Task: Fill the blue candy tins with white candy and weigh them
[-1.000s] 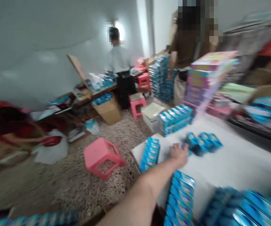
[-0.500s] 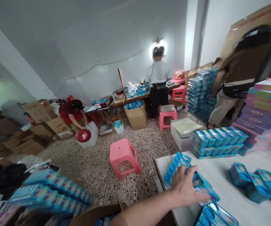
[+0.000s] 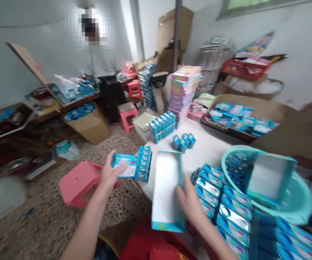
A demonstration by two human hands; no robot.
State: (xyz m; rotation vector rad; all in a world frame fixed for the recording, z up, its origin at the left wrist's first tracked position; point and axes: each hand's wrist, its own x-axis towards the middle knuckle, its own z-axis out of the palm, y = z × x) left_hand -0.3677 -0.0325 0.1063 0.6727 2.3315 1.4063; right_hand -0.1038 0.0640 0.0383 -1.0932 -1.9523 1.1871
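Note:
My left hand (image 3: 110, 171) is closed around a blue printed box (image 3: 127, 165) with a white label, held over the left edge of the white table (image 3: 199, 144). Just behind that box, a row of small blue boxes (image 3: 144, 164) stands on the table corner. My right hand (image 3: 187, 198) grips the right side of an open, shallow blue carton (image 3: 168, 187); its white inside faces me and nothing lies in it. To the right of this hand are rows of blue boxes with round openings (image 3: 233, 213).
A turquoise basin (image 3: 304, 195) holds small dark blue pieces and another open carton (image 3: 267, 177). Farther back are a stacked blue pack (image 3: 163, 126), several loose blue boxes (image 3: 183, 141) and pink-purple cartons (image 3: 183, 90). A pink stool (image 3: 78, 182) stands left; a person (image 3: 108, 86) stands beyond.
The view has swung to the right. My left hand has lifted a blue box off the table. My right hand has come into view, gripping the open carton.

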